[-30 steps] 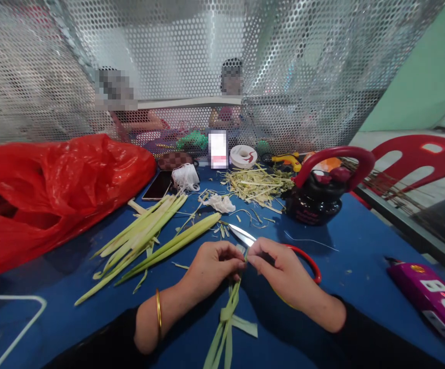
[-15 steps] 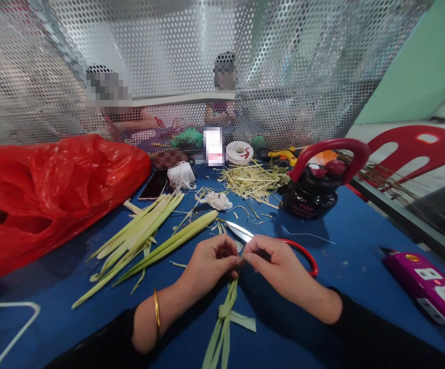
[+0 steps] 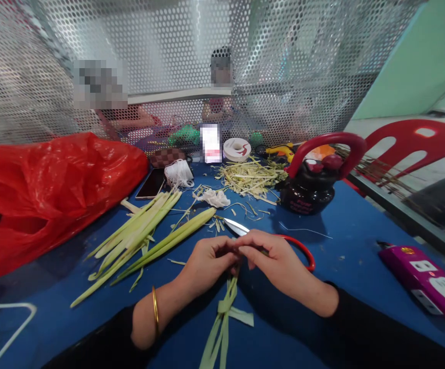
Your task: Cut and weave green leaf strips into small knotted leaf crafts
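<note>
Both hands meet over the middle of the blue table. My left hand [image 3: 210, 261] is closed on the top of green leaf strips [image 3: 227, 307], which hang toward me with a knot partway down. My right hand [image 3: 276, 264] pinches at the same top end, its fingertips against the left ones; the exact spot is hidden by the fingers. Under and behind the right hand lie scissors [image 3: 236, 226] with red handles, blades pointing left. Left of my hands lie two long green leaves [image 3: 168, 241] and a bundle of pale leaf strips [image 3: 138, 230].
A red plastic bag [image 3: 61, 189] fills the left side. Behind are a phone [image 3: 151, 183], white string [image 3: 178, 173], a ribbon roll [image 3: 237, 149] and leaf scraps [image 3: 251, 177]. A black pot with a red handle [image 3: 306, 192] and a purple box [image 3: 425, 279] stand right. Perforated metal sheeting [image 3: 168, 51] rises behind.
My right hand has shifted slightly left, so its fingers now overlap the left fingertips. The leaf strips stay held. The whole view has moved a little.
</note>
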